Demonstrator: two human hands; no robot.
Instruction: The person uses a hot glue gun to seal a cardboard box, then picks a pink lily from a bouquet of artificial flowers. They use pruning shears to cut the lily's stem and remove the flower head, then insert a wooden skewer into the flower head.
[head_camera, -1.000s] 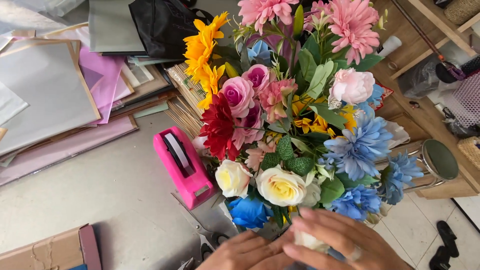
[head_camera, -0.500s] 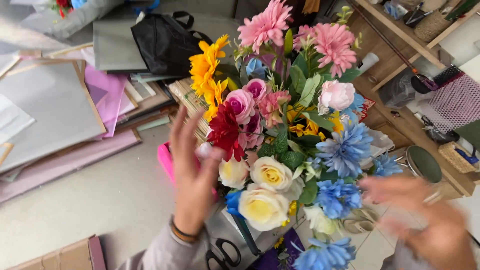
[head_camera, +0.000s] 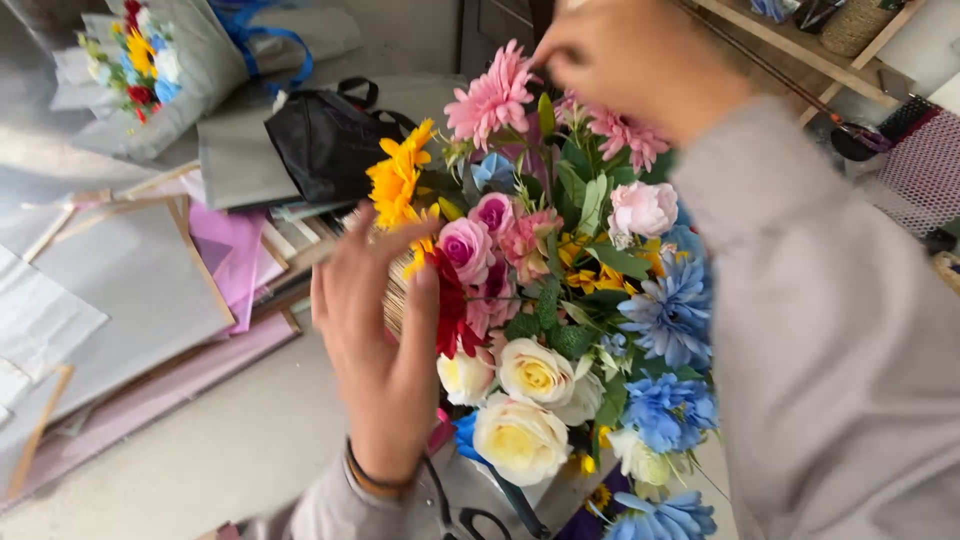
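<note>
Left hand (head_camera: 385, 345) open, fingers spread, palm facing away from the camera, pressed against the left side of the bouquet (head_camera: 560, 300); fingertips at the red flower (head_camera: 450, 305) and the yellow flowers (head_camera: 400, 180). Dark band (head_camera: 375, 478) on that wrist, grey cuff below. Right hand (head_camera: 625, 55) raised at the top of the frame, blurred, fingers drawn together at the top of the bouquet beside the pink gerbera (head_camera: 492, 98); whether anything is pinched between them, cannot tell. Grey sleeve (head_camera: 830, 330) filling the right side, covering part of the blooms.

Bouquet upright in mid frame, between both hands: 3 cream roses (head_camera: 520, 435) low at the front, pink roses (head_camera: 465, 245) at centre, blue flowers (head_camera: 670, 310) at right, green leaves (head_camera: 585, 195) throughout. Lower end hidden behind the left forearm and blooms.

Scissors (head_camera: 470, 515) with black handles just below the bouquet, at the bottom edge. Black bag (head_camera: 325, 140) behind the left hand, touching a grey sheet (head_camera: 240, 150). Stacked grey and pink paper (head_camera: 150, 290) at left, well apart from the bouquet. Second bouquet (head_camera: 150, 65) wrapped in grey paper at top left, lying on its side. Wooden shelf (head_camera: 800, 45) at top right.
</note>
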